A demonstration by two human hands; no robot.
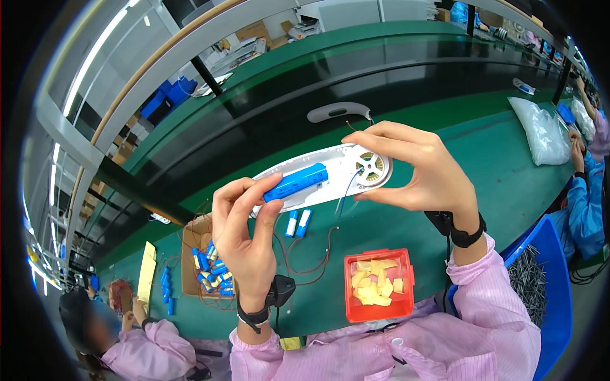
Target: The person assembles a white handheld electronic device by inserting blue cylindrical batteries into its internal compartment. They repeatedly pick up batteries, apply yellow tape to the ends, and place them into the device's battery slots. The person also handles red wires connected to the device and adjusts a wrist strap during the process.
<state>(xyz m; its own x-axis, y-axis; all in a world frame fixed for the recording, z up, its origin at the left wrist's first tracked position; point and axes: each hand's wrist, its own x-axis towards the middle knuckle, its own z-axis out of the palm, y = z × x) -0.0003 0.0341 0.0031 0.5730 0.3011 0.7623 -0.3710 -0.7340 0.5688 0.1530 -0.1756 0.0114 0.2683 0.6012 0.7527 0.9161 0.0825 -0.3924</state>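
Held up over the bench is a long white plastic housing (335,190) with rounded ends. At its right end sits a round white spoked part (370,167), with a blue wire beside it. My right hand (422,166) grips this end, fingers on the upper edge and thumb on the lower. A blue cylindrical battery (298,181) lies lengthwise against the housing's inner face. My left hand (244,222) pinches the battery's left end between thumb and fingers; that end of the housing is partly hidden behind this hand. Whether the battery is fixed there I cannot tell.
On the green bench, two blue-and-white batteries (298,223) lie below the housing. A cardboard box (189,254) of batteries stands left, a red tray (380,312) of yellow pieces in front. A blue bin (558,298) of metal pins is at right. A grey curved part (337,112) lies beyond.
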